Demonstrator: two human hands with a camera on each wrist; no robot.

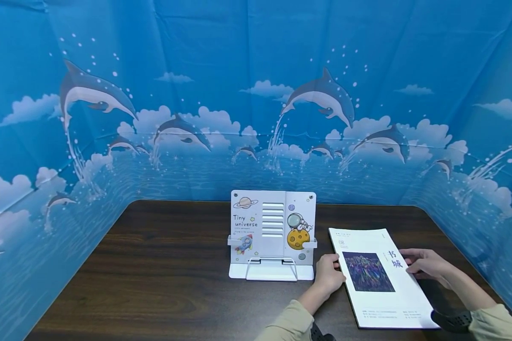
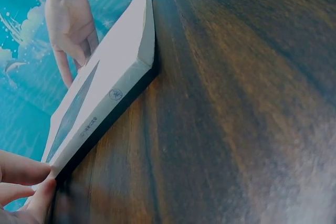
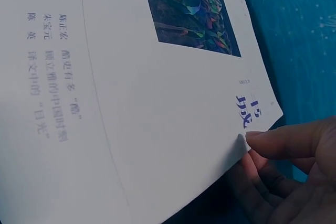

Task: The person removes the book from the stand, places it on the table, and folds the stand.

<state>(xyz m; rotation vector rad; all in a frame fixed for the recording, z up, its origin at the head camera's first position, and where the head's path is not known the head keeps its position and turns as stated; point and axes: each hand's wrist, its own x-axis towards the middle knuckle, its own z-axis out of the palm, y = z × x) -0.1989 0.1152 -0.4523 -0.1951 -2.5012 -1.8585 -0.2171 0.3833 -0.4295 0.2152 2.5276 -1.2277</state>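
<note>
A white paperback book (image 1: 375,303) with a dark colourful picture on its cover lies low over the right part of the table. My left hand (image 1: 329,274) pinches its spine side, with thumb and finger at the edge in the left wrist view. On the opposite edge, my right hand (image 1: 428,266) grips with the thumb (image 3: 281,140) on the cover and other fingers under the pages. The spine (image 2: 113,100) faces the left wrist camera, a dark band of shadow beneath it.
To the left of the book stands a white bookstand (image 1: 272,227) printed with a planet, rocket and astronaut, its wire support in front. The dark wood table (image 1: 162,265) meets a blue dolphin-print cloth (image 1: 222,94) at the back and sides.
</note>
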